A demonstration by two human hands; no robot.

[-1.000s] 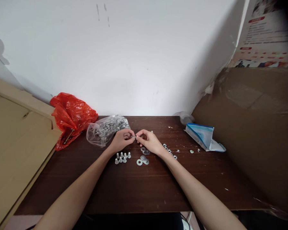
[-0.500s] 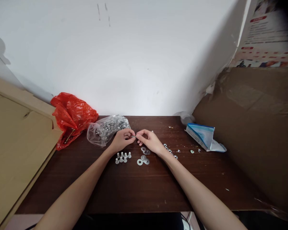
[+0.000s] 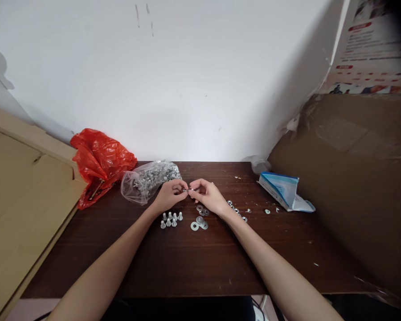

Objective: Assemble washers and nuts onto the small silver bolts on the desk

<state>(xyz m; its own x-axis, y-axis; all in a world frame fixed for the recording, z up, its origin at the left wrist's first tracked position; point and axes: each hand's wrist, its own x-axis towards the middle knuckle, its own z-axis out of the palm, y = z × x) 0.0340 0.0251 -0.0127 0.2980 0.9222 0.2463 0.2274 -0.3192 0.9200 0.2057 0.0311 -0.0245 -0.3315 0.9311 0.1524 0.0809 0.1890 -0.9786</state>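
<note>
Head view: left hand [image 3: 170, 195] and right hand [image 3: 210, 196], wrists angled inward, thumbs and fingertips pinching one small metal piece [image 3: 186, 190] above the table [image 3: 187, 267], nearer its back edge than its front. Piece: thin, grey, mostly hidden by fingers, type unclear. Towards the front edge: seven upright bolts [image 3: 169, 222], silvery; flat washers [image 3: 194, 226], some overlapping. Nuts [image 3: 236, 211], partly covered by right forearm [image 3: 263, 249].
</note>
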